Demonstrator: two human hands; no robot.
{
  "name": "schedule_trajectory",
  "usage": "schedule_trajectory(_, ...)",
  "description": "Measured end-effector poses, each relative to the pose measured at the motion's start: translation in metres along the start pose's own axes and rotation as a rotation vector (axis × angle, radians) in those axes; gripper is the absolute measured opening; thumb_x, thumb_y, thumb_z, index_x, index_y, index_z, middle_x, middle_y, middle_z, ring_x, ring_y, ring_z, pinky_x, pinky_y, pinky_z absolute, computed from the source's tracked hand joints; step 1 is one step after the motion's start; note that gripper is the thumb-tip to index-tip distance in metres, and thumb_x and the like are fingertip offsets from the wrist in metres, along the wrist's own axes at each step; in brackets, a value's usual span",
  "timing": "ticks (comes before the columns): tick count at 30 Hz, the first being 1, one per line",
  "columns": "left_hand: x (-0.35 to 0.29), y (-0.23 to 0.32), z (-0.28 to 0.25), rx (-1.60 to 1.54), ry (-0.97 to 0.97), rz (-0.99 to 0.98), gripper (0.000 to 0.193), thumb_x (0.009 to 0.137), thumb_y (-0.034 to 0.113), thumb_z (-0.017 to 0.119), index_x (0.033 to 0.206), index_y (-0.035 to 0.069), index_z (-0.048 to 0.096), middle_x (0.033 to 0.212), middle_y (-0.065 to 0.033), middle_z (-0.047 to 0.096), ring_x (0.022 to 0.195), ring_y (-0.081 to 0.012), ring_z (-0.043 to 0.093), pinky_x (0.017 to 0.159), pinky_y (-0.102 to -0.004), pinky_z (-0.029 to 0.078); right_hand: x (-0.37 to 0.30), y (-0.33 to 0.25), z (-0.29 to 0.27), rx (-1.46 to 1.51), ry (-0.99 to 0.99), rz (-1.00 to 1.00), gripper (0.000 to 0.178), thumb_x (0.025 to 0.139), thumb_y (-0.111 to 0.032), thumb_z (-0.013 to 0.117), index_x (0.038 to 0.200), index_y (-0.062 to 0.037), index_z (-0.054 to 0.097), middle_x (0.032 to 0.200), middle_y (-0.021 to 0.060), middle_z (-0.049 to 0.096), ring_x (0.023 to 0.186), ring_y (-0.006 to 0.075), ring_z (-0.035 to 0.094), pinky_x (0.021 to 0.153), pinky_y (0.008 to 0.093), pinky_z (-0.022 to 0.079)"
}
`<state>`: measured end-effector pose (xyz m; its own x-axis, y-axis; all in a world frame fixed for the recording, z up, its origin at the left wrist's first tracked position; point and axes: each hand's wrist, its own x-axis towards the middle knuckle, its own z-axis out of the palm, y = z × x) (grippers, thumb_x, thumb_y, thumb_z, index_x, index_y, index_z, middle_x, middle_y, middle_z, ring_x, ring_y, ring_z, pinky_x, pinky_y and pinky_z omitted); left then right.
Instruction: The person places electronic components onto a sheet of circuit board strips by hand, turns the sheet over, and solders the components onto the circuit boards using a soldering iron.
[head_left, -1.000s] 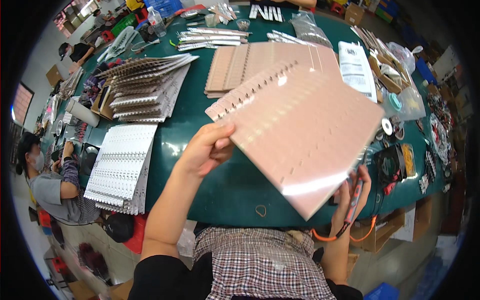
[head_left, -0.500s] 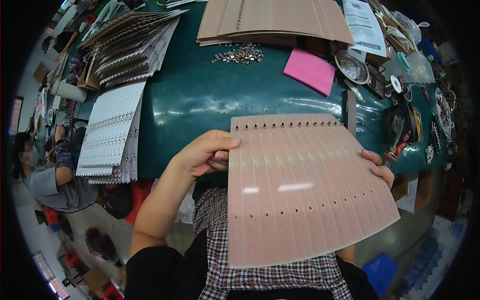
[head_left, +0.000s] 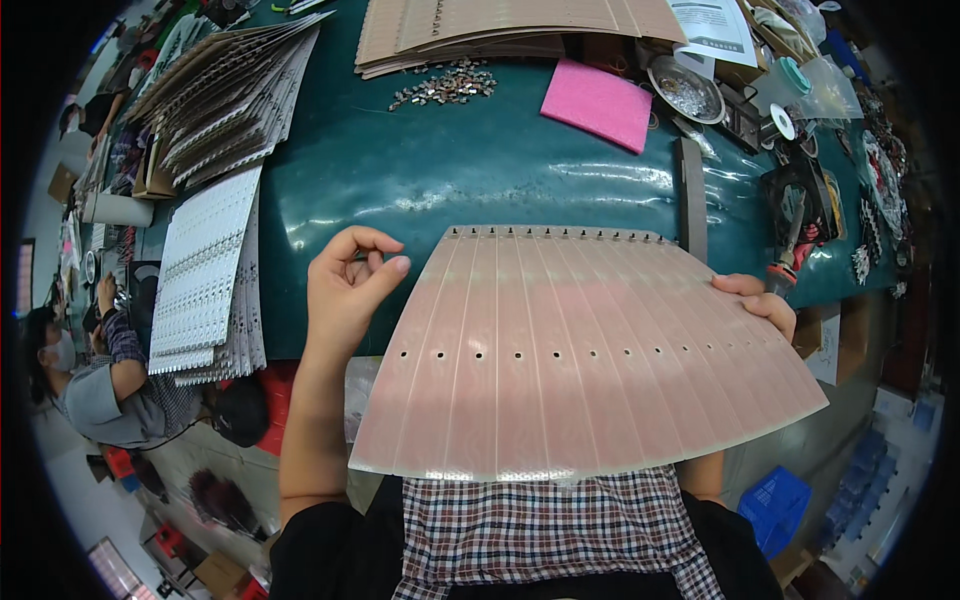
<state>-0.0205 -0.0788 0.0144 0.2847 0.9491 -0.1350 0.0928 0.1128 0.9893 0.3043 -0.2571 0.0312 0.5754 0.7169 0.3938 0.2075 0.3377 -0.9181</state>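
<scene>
A pinkish, scored circuit board panel (head_left: pixel 570 400) with rows of small holes is tilted in front of my body. My right hand (head_left: pixel 760 302) grips its right edge; the fingers show on top while the rest of the hand is hidden beneath. Beside the panel's far left corner, my left hand (head_left: pixel 350 280) is raised off it, fingers curled and the thumb apart from the index finger, with nothing visible between them. Small dark tips stand in the row of holes along the panel's far edge.
Tan panels (head_left: pixel 530 30) are stacked at the back, near a pile of small metal parts (head_left: pixel 450 85). White circuit board panels (head_left: pixel 205 270) lie left. A pink foam pad (head_left: pixel 598 105), metal bowl (head_left: pixel 686 90), dark bar (head_left: pixel 690 200) and soldering iron (head_left: pixel 785 262) occupy the right side.
My left hand has let go of the panel's left edge and moved left. The panel has turned and tilted in my right hand, its near edge swinging left and up.
</scene>
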Motion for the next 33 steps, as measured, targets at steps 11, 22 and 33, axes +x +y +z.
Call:
schedule_trajectory(11,0.017,-0.003,0.030,0.320,-0.063,0.209,0.025,0.079,0.007,0.080,0.104,0.008,0.074,0.107,0.0010,0.069,0.052,-0.0012,0.028,0.050,-0.0199,0.028,0.004,0.004,-0.007,-0.037,-0.013,0.056,0.040,0.094,-0.037,0.065,0.111,-0.0043,0.048,0.107,0.0250,0.062,0.099,0.0270,0.066,0.089,0.0372,0.059)
schedule_trajectory(22,0.022,-0.008,0.034,0.389,-0.076,0.241,0.018,0.080,0.001,0.077,0.097,0.006,0.074,0.101,0.0012,0.068,0.054,-0.0014,0.030,0.049,-0.0206,0.027,0.007,0.001,-0.013,0.015,-0.051,0.128,0.031,0.097,-0.024,0.064,0.111,-0.0038,0.047,0.111,0.0245,0.060,0.103,0.0266,0.066,0.091,0.0359,0.060)
schedule_trajectory(33,0.024,-0.020,0.033,0.363,-0.047,0.328,0.021,0.079,-0.008,0.075,0.097,0.004,0.073,0.100,-0.0001,0.069,0.056,0.0007,0.032,0.049,-0.0194,0.023,0.014,0.013,-0.024,0.042,-0.216,-0.071,0.034,0.094,-0.013,0.069,0.116,-0.0011,0.046,0.115,0.0261,0.061,0.098,0.0259,0.068,0.090,0.0332,0.057)
